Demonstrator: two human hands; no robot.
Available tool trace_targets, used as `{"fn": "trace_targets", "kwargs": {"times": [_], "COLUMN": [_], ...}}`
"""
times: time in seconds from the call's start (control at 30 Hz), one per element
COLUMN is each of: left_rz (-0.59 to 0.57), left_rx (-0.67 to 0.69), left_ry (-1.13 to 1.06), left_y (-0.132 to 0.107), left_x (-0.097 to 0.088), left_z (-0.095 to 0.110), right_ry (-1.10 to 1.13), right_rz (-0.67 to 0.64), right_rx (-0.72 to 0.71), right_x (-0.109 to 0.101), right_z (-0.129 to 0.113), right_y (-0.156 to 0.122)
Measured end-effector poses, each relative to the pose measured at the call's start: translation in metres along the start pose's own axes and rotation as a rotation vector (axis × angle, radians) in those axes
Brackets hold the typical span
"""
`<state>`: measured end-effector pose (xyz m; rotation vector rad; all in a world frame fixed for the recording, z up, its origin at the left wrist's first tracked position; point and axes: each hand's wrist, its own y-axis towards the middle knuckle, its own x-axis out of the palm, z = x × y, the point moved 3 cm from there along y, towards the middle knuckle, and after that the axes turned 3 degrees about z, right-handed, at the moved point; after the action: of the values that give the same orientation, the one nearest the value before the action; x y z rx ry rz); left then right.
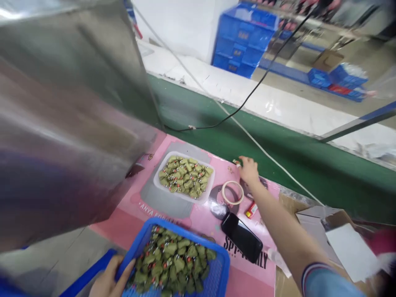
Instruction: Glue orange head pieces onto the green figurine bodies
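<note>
My left hand (111, 277) is closed on the left rim of a blue plastic basket (223, 264), which holds many small olive-green pieces (173, 255) with red and white spots. Stretched out to the far edge of the table, my right hand (249, 170) has its thumb and fingers closed around a small greenish piece (236, 162), mostly hidden. Left of that hand, a white plastic tray (157, 181) full of similar green pieces (185, 176) rests on the table. A roll of tape (225, 197) lies just below the right hand.
A pink printed mat (244, 280) covers the table. On it lie a black phone (241, 237) and a red lighter (251, 210). A large metal housing (74, 123) blocks the left side. Cables hang across the green wall (198, 109). Open cardboard (318, 214) is at right.
</note>
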<state>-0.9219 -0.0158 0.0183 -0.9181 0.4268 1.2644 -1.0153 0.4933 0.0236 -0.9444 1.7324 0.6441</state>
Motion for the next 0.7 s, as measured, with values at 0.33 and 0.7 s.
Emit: {"fn": "trace_targets", "kwargs": {"times": [0.33, 0.7], "left_rz": [-0.057, -0.116], "left_rx": [0.048, 0.133], "left_ry": [0.07, -0.077], "left_y": [0.015, 0.014], "left_x": [0.005, 0.002], "left_z": [0.029, 0.03], "right_ry": [-0.022, 0.324], "right_rz": [-0.043, -0.209], "right_rx": [-0.166, -0.376], "right_x": [-0.01, -0.025], "right_z": [0.011, -0.086], "right_y": [0.013, -0.255]}}
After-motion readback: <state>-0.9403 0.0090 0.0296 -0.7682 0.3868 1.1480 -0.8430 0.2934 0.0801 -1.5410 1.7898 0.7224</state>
